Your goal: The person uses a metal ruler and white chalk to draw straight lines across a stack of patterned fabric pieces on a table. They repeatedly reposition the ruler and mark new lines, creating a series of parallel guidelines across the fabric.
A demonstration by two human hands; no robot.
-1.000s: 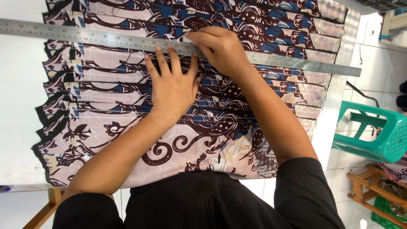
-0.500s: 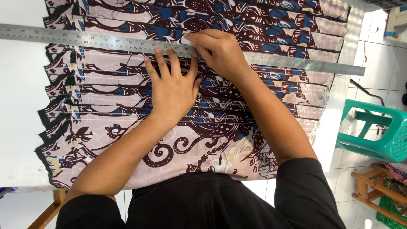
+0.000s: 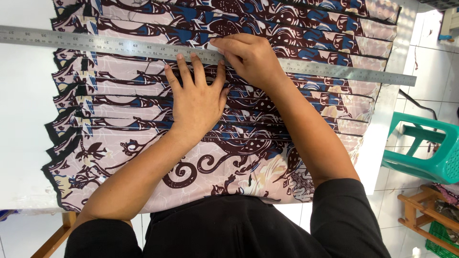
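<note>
A stack of patterned cloth (image 3: 119,143) in pink, brown and blue lies stepped in layers on a white table (image 3: 21,119). A long steel ruler (image 3: 95,44) runs across it from left to right. My left hand (image 3: 196,98) lies flat on the cloth with fingers spread, the fingertips pressing on the ruler's near edge. My right hand (image 3: 251,57) rests over the ruler just to the right. It pinches a small white piece of chalk (image 3: 212,45) against the ruler's far edge.
A teal plastic stool (image 3: 423,153) stands on the tiled floor to the right of the table. Wooden shelving (image 3: 420,215) with a green crate sits at the lower right. A wooden table leg (image 3: 52,239) shows at the lower left.
Both hands, the ruler and the cloth keep their places. Only the view has drifted slightly.
</note>
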